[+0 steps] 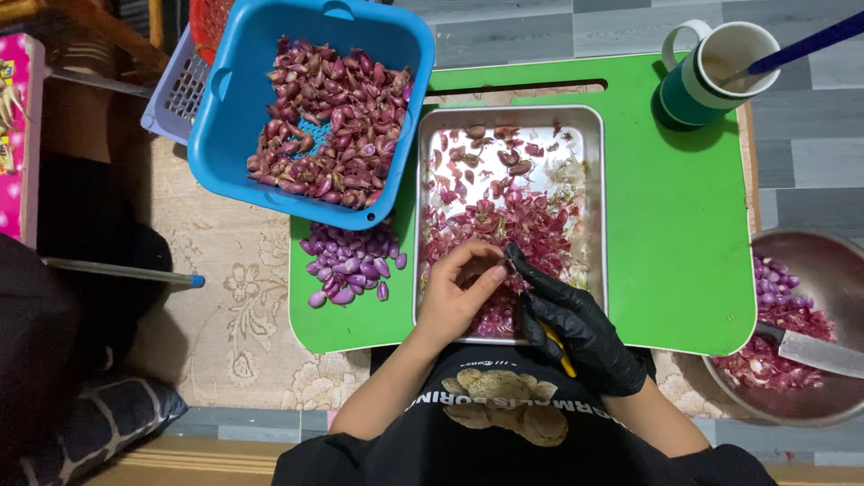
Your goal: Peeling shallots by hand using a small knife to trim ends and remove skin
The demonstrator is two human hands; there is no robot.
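Note:
My bare left hand (459, 292) pinches a small shallot (505, 265) over the metal tray (598, 180). My right hand (576, 326), in a black glove, grips a small knife with a yellow handle (560, 348), its tip at the shallot. The tray holds red shallot skins (513, 216). A pile of peeled purple shallots (349, 261) lies on the green board (684, 234) left of the tray. A blue basket (324, 99) of unpeeled shallots sits at the upper left.
A metal bowl (837, 405) at the right edge holds shallots, skins and a large knife (821, 353). A green and white mug (715, 72) with a blue utensil stands at the top right. A lilac basket (171, 94) lies behind the blue one. Patterned mat underneath.

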